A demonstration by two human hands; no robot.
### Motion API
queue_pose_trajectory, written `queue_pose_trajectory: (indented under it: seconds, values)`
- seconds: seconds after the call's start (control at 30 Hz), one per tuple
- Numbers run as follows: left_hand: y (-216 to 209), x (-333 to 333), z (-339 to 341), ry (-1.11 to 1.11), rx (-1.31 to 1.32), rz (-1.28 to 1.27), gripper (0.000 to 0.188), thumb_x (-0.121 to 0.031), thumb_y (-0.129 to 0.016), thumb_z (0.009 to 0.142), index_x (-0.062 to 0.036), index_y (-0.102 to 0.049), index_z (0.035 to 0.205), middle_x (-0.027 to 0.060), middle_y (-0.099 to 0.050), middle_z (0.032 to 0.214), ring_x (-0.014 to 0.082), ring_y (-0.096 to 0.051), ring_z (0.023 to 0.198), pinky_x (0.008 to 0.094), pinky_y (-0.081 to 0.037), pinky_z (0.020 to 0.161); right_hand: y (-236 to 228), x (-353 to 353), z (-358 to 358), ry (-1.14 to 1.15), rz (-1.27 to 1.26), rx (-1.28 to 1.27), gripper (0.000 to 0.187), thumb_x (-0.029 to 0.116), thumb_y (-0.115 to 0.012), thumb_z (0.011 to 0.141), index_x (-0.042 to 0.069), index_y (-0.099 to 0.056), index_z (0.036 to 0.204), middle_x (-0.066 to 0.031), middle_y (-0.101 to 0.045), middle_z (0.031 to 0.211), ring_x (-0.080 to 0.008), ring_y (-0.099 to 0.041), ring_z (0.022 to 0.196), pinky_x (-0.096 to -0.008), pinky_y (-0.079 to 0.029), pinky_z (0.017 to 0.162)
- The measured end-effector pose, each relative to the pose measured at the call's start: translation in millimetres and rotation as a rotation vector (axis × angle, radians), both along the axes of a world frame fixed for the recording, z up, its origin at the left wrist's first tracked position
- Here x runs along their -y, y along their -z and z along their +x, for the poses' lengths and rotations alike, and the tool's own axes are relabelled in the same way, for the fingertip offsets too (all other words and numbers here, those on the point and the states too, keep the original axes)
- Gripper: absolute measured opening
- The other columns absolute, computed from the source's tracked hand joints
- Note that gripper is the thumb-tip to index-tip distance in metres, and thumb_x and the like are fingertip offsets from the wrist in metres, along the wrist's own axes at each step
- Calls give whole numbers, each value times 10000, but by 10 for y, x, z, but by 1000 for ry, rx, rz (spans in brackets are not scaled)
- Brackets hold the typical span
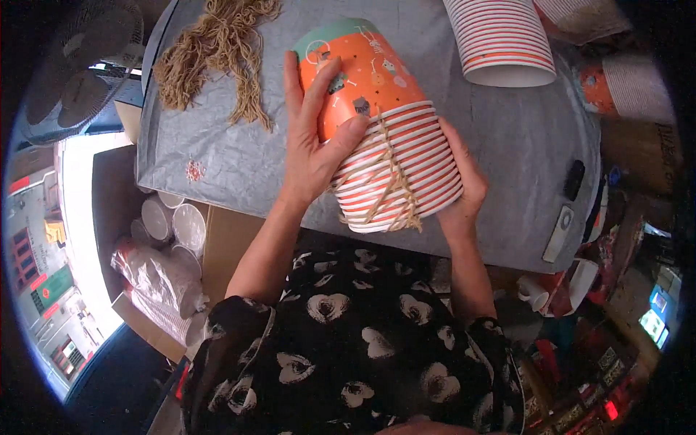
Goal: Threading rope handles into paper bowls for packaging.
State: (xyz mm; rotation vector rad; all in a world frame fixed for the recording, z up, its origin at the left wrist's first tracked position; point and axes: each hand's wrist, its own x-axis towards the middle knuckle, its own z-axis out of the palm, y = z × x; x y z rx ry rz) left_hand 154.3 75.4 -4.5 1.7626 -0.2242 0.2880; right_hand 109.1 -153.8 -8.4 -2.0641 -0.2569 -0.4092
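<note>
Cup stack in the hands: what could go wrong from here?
The cup stack is tilted between the left hand and right hand, so it might slip past the table's near edge.
The twine across the rims could snag or slide off.
Squeezing hard might dent the cups.

Tabletop (511, 163) passable right of hands (466, 190); second cup stack (504, 40) blocks far right

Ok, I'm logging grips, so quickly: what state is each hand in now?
Left hand: holding the orange paper-cup stack, fingers spread along its side.
Right hand: holding the same stack from its right side.
</note>
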Motion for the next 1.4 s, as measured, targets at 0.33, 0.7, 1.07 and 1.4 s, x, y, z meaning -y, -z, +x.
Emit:
queue_pose_trajectory:
  seconds: [0.33,0.7,1.07,1.4]
  values:
    - [-13,-12,40,4,2,5,669,-297,-743,883,-134,-507,1488,255,-19,1671,357,-146,1550,457,-247,1209,26,11,34,3,23,-29,531,136,-693,930,3,-556,1425,-172,-644,1355,-246,-641,1225,-376,-506,1033]
    - [-9,-59,-7,25,-10,-28,665,-289,-744,882,-132,-508,1483,248,-33,1673,345,-165,1547,455,-276,1201,-84,17,53,-80,-59,40,562,91,-670,932,28,-514,1468,-184,-612,1396,-259,-612,1271,-386,-493,1050]
    - [-19,-239,-12,129,-570,-714,982,-425,-710,950,-48,-77,1599,196,-537,1411,265,-601,1236,392,-508,1026,-192,26,-21,-160,-71,-268,709,-53,-617,888,57,-383,1547,-221,-552,1447,-314,-582,1304,-411,-484,1061]
    - [-817,-714,1174,199,-175,-687,782,-332,-797,891,-136,-328,1485,71,-590,1296,182,-626,1144,388,-581,917,-1055,-341,1178,-279,-324,194,806,-99,-587,858,102,-297,1582,-208,-484,1507,-357,-502,1371,-421,-434,1108]
